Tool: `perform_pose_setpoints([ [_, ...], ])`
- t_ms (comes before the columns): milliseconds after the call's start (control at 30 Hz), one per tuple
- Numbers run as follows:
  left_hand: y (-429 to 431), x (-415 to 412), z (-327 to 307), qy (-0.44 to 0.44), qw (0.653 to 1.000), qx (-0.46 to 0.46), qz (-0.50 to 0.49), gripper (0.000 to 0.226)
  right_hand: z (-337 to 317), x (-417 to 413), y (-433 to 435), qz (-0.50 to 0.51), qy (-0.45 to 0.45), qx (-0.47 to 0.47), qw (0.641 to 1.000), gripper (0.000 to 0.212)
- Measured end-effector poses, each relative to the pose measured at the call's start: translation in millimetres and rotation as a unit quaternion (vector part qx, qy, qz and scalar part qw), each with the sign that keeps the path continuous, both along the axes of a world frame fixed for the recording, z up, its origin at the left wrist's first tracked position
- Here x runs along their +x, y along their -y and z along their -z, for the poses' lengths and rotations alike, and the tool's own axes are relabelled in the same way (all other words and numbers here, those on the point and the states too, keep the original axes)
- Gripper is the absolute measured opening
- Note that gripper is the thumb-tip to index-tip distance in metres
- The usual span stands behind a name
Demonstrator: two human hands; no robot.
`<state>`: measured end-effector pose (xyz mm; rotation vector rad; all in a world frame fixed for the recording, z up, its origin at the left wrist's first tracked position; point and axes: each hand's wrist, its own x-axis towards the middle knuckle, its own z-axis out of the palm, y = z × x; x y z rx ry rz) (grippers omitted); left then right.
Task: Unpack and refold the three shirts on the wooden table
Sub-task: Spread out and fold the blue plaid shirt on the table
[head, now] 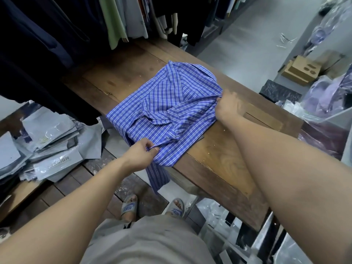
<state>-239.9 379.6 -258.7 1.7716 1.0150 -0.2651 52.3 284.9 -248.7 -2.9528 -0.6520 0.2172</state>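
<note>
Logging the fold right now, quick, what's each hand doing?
Left hand: closed, pinching the blue plaid shirt at its near edge.
Right hand: closed, gripping the same shirt's far side edge on the wooden table.

Shirt [167,103] on table [219,159] (left end)

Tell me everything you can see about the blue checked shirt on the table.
The blue checked shirt looks like thin woven cloth, blue with white and darker lines. It lies partly folded and rumpled on the wooden table, with what looks like the collar at the far end. One strip of it hangs over the table's near edge. The left hand pinches its near edge, and the right hand grips a bunched fold on its right side.
</note>
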Motion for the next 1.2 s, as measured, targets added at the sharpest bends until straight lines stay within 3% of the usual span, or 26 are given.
perform_pose_setpoints([
  [267, 4.4, -9.3, 5.8, 0.082, 0.995, 0.018, -0.047, 0.043, 2.8, 8.8, 6.1, -0.056, 0.011, 0.012, 0.998, 0.027],
  [500, 2.5, -18.1, 18.7, -0.043, 0.994, 0.078, 0.067, 0.055, 0.2, 5.0, 5.0, -0.094, 0.008, -0.015, 0.995, 0.035],
  [633, 3.0, -9.1, 9.1, -0.069, 0.975, 0.199, 0.064, 0.048, 0.3, 8.2, 7.0, -0.123, 0.009, -0.02, 0.992, 0.034],
  [800, 10.3, 15.7, -12.1, -0.006, 0.947, 0.321, -0.023, 0.04, -4.1, 11.7, 8.9, -0.094, -0.056, -0.007, 0.994, 0.05],
  [933, 2.9, 51.4, -12.4, 0.037, 0.974, 0.218, -0.05, 0.034, -2.4, 9.4, 10.9, -0.085, -0.075, -0.004, 0.994, 0.048],
  [1000, -2.7, 71.1, -12.3, 0.012, 0.987, 0.148, -0.065, 0.031, -0.3, 7.5, 12.0, -0.086, -0.076, 0.001, 0.993, 0.043],
  [1133, -9.4, 107.0, -15.4, -0.035, 0.994, 0.037, -0.096, 0.044, 3.0, 4.1, 12.3, -0.094, -0.068, -0.004, 0.993, 0.041],
  [1200, -11.5, 119.4, -18.3, -0.043, 0.99, -0.036, -0.128, 0.031, 3.6, 4.7, 11.8, -0.091, -0.068, 0.0, 0.994, 0.041],
])
